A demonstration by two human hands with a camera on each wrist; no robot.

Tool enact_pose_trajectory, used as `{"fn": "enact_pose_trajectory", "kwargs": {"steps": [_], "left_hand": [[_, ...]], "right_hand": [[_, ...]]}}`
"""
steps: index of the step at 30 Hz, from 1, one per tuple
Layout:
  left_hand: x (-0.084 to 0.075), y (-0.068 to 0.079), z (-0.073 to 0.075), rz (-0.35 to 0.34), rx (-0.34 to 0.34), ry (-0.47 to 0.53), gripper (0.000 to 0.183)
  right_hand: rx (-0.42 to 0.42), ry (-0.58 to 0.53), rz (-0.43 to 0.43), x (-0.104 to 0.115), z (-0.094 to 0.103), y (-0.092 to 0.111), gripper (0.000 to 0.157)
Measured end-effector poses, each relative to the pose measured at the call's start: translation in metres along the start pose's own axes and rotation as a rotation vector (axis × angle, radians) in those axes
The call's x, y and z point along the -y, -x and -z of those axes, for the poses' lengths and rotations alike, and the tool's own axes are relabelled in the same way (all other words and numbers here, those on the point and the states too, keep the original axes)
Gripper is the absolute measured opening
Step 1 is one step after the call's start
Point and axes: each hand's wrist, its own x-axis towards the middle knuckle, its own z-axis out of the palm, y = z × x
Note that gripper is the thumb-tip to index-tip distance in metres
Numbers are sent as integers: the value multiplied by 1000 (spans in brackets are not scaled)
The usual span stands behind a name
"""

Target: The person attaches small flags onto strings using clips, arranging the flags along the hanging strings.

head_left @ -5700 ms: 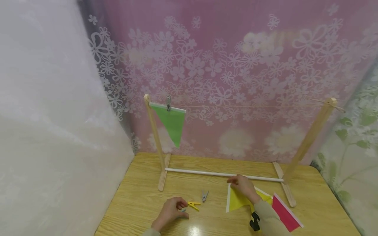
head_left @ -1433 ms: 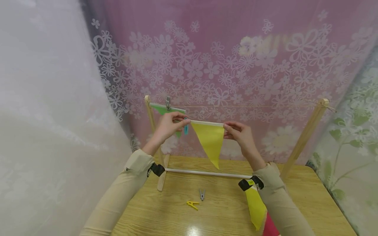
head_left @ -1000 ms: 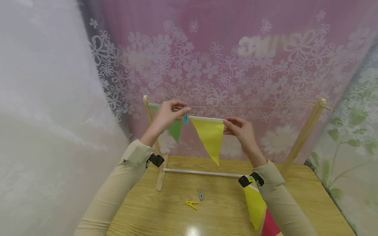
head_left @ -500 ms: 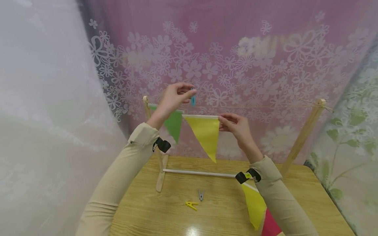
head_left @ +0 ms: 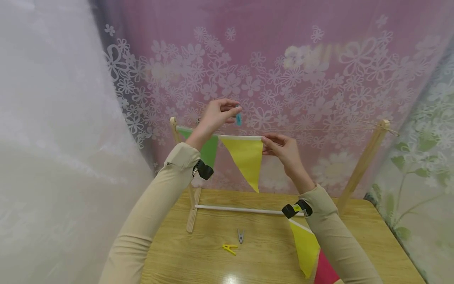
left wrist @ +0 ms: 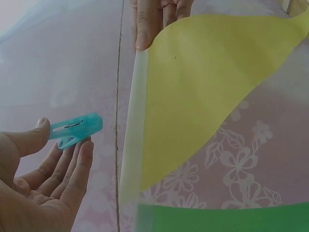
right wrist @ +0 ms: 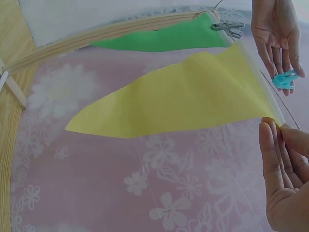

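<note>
Head view: left hand (head_left: 218, 114) pinches a turquoise clothespin (head_left: 239, 118) clear above the yellow pennant (head_left: 247, 157), whose upper right corner the right hand (head_left: 286, 153) pinches.

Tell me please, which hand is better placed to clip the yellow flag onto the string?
Probably the left hand: it pinches the blue clip above the yellow flag, near the string. The right hand pinches the flag's top corner, so it seems better kept for steadying.
</note>
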Motion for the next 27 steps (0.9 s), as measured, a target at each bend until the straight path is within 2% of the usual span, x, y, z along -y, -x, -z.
{"fn": "enact_pose_trajectory", "kwargs": {"steps": [10, 23, 27], "left_hand": [[2, -4, -7, 38, -15, -13, 32], [6, -4, -9, 53, -57, -87, 28], [7, -4, -10, 57, -63, -144, 27]], "right_hand": [[2, 6, 5, 2, 2, -5, 46], [1, -2, 4, 1, -1, -8, 46], [1, -7, 0, 2, -2, -8, 46]]}}
